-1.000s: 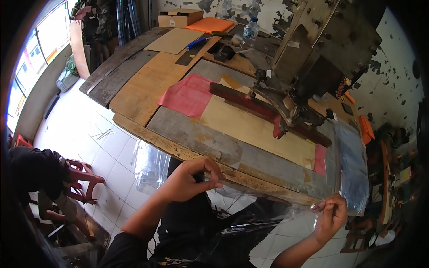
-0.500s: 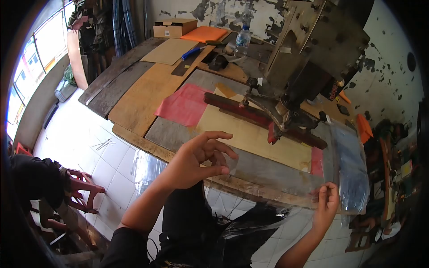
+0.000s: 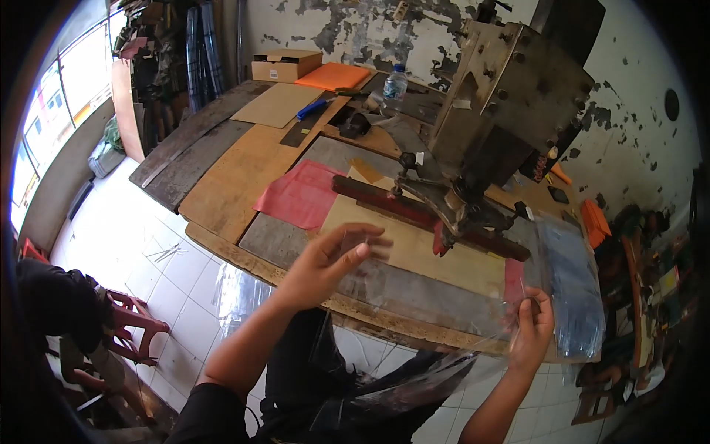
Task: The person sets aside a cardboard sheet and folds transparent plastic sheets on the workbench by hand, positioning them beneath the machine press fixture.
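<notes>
A clear plastic sheet (image 3: pixel 444 325) stretches between my two hands, over the front edge of the worktable. My left hand (image 3: pixel 322 266) has its thumb and fingers closed on the sheet's left end, the fingertips slightly blurred. At the sheet's right end, my right hand (image 3: pixel 531 329) pinches the film beside the table's right corner. Beyond them, a cream sheet (image 3: pixel 414 244) and pink material (image 3: pixel 302 194) lie on the grey plate (image 3: pixel 270 240). A long red-brown bar (image 3: pixel 388 205) hangs from the press (image 3: pixel 484 103) over the cream sheet.
Stacked clear plastic (image 3: pixel 573 288) rests at the table's right end. At the back are a cardboard box (image 3: pixel 287 66), an orange pack (image 3: pixel 333 75), a blue-handled tool (image 3: pixel 311 109) and a bottle (image 3: pixel 395 87). Another person (image 3: pixel 59 303) is at the lower left by a red stool (image 3: pixel 137 325).
Both hands have moved up and forward, lifting the plastic sheet from below the table's edge to above it. The view has shifted, so the press appears more to the left.
</notes>
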The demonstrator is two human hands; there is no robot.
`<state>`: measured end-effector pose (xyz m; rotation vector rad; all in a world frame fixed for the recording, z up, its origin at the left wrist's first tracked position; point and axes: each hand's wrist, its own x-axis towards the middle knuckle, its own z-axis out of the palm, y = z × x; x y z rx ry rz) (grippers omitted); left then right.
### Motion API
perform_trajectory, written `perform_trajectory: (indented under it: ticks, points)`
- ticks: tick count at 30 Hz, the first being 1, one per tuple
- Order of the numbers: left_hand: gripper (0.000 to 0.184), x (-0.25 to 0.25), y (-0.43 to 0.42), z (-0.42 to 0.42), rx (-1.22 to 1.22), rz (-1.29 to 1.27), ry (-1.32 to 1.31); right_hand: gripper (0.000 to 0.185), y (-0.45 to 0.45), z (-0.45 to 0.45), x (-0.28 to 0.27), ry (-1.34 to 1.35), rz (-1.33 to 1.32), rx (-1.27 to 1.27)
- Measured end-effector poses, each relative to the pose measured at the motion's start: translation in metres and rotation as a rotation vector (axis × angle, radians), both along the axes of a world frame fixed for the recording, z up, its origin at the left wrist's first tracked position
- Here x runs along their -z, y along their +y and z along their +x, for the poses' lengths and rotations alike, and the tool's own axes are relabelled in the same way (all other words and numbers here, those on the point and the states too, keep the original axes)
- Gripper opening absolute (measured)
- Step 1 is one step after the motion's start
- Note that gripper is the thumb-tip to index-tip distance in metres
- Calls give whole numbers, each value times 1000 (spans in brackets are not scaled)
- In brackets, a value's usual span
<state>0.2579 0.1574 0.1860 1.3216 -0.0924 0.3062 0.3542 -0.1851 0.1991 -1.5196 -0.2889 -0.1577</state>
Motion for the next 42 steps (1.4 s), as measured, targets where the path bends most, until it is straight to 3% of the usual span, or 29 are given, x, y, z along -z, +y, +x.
perform_trajectory:
  ticks: [2,4,5,8,12,19,28,30,31,33,37,39,40,42]
  points:
    - [35,14,0,-7,11,125,4,30,-3,0,10,-17,31,-12]
    - [34,21,-1,-15,-66,437,201,30,-6,-2,15,-29,59,-22]
    - [33,28,-3,-16,-32,310,148,31,-7,-5,15,6,48,-49]
    - [31,15,0,-27,-43,344,269,31,-8,-7,10,24,-22,-64]
    - [34,7,11,-28,-41,326,177,32,-19,-1,4,-22,-260,-101]
    - [31,-14,13,-26,-59,320,118,34,-21,6,13,-1,-331,-138]
    - [19,-1,2,-16,-94,229,19,30,-22,10,13,22,-379,-206]
    - [20,-6,-2,-16,-66,220,7,33,-21,9,0,-5,-617,-217]
    - [21,-8,-4,-16,-21,181,53,33,-17,6,-9,-5,-616,-211]
    - [23,-16,-8,-18,27,147,95,38,-2,1,-27,-312,-704,-288]
    - [20,-25,-16,-23,19,180,63,36,17,-3,-51,-596,-909,-361]
    - [20,-27,-15,-26,1,204,40,25,17,4,-48,-298,-1028,-495]
    - [23,-30,-15,-28,9,224,66,25,17,8,-45,-302,-1029,-495]
    - [28,-30,-14,-28,17,242,90,14,15,15,-40,60,-994,-528]
